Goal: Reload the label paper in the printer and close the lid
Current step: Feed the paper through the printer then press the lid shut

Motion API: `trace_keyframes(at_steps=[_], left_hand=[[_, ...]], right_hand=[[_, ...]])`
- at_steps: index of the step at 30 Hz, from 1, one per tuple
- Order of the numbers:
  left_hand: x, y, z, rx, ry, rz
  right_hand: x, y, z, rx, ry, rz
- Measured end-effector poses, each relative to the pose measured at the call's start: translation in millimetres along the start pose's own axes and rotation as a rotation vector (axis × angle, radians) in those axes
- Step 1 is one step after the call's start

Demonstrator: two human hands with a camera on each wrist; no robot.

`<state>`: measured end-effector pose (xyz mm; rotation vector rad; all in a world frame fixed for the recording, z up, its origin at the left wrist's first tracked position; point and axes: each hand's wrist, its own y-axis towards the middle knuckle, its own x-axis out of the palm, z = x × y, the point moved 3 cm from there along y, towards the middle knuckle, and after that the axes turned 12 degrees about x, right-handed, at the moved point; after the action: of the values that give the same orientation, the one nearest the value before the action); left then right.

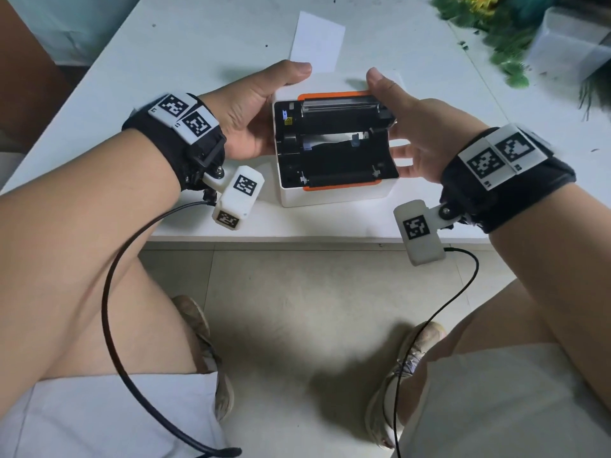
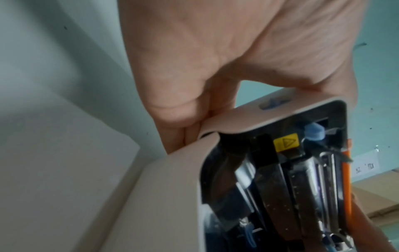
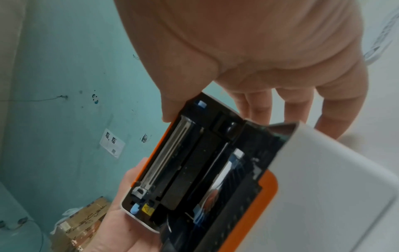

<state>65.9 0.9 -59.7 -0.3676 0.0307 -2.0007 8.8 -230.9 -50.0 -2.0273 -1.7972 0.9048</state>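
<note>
While both hands (image 1: 251,107) (image 1: 416,127) flank its edges, printer (image 1: 334,193) lid (image 1: 337,104) gapes.

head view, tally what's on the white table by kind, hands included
label printer, lid open: 1
white paper sheet: 1
hands on the printer: 2, left hand and right hand
clear plastic box: 1
heap of green foliage: 1
total: 6

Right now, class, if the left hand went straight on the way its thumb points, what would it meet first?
Probably the white sheet of paper on the table beyond the printer; the left hand points that way, though depth is unclear.
</note>
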Motion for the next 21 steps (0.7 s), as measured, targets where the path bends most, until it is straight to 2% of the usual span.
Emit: trace_keyframes(at_steps=[3, 13, 17, 21], left_hand=[[0.6, -0.5, 0.6, 0.016, 0.029, -0.009], [1.0, 0.7, -2.6, 0.040, 0.012, -0.043], [1.5, 1.8, -2.7, 0.064, 0.014, -0.066], [-1.8, 3.8, -3.9, 0.063, -0.001, -0.074]], right_hand=[[2.2, 3.1, -1.7, -0.002, -0.008, -0.030], [-1.1, 19.8, 4.7, -0.014, -0.019, 0.052], [8.7, 10.6, 0.3, -0.031, 0.031, -0.142], [7.8, 12.1, -4.5, -0.017, 0.270, -0.374]])
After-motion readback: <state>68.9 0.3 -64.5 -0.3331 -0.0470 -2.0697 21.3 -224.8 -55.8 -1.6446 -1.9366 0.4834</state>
